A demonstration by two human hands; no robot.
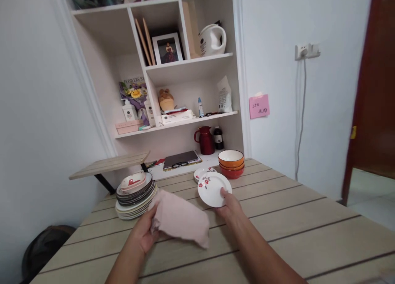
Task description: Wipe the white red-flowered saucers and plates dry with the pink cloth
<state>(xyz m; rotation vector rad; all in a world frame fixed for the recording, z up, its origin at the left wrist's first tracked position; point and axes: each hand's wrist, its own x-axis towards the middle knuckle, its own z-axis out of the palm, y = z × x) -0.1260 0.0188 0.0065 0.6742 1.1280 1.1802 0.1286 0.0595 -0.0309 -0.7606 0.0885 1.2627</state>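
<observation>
My left hand (145, 229) grips a pale pink cloth (182, 218) by its left end, and the cloth hangs out to the right over the table. In my right hand (227, 205) is a small white plate (212, 193) with red flowers, tilted, its right edge held under my thumb. Behind it lie more flowered plates (200, 173), partly covered by the held one. A stack of orange and red bowls (231, 162) stands just beyond my right hand. Left of the cloth rises a pile of plates (135, 199) topped by a pale patterned dish (133, 180).
The slatted wooden table (296, 226) meets a white shelf unit (191, 76). A raised wooden stand (111, 165) is behind the plate pile. At the back are a dark red jug (205, 141), a dark bottle (218, 138) and a dark folder (182, 160) with glasses.
</observation>
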